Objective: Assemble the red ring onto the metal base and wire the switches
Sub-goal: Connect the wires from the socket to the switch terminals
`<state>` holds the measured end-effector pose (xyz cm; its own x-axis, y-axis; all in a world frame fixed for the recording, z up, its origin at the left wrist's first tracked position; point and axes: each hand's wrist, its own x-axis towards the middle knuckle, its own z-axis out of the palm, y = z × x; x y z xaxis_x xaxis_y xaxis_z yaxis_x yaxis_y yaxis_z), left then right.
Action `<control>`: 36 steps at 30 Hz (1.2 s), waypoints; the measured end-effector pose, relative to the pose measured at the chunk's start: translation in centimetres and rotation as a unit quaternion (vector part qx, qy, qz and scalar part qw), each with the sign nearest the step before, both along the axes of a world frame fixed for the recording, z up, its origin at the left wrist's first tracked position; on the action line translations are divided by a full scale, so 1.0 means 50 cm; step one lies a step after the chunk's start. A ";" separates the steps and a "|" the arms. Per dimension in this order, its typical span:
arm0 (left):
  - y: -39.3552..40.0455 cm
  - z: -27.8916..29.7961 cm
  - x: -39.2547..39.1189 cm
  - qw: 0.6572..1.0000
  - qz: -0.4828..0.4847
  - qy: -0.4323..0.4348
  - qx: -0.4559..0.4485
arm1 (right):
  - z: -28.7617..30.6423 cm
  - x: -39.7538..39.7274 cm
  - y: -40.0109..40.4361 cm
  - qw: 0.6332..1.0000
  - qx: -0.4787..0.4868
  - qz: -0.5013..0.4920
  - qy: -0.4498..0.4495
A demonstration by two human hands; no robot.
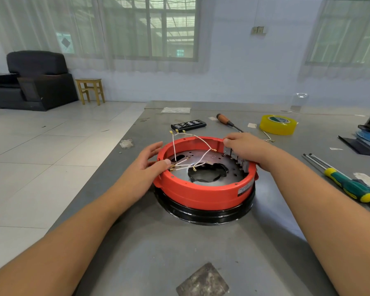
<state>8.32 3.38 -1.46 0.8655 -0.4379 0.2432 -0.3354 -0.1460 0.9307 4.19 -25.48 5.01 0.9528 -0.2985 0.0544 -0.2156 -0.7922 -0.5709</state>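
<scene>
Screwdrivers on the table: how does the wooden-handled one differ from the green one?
The wooden screwdriver has a brown handle; the green screwdriver has a green grip with yellow bands. The wooden screwdriver lies beyond the red ring, the green screwdriver to its right. The wooden one's handle points away from the person, the green one's toward the person. Both lie flat on the table, untouched.

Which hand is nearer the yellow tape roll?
Right. The right hand grips the red ring near the yellow tape roll; the left hand holds its opposite side.
</scene>
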 end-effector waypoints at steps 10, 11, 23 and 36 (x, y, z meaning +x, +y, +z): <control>-0.023 -0.005 -0.035 0.977 0.211 -0.015 0.010 | -0.037 -0.034 0.006 0.934 0.345 -0.089 -0.041; -0.029 -0.005 -0.041 0.977 0.213 -0.011 -0.006 | -0.039 -0.036 0.009 0.932 0.345 -0.101 -0.054; -0.154 0.004 -0.139 0.912 0.055 0.239 -0.328 | -0.092 -0.046 0.088 0.793 0.506 -0.213 -0.263; -0.193 0.007 -0.085 0.904 0.099 0.223 -0.352 | -0.107 -0.061 0.080 0.811 0.436 -0.254 -0.296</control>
<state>4.08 -6.28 -1.12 0.9906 -0.1366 0.0102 0.0629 0.5195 0.8522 1.15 -21.48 -0.34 0.5786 -0.8155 0.0138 0.1279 0.0741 -0.9890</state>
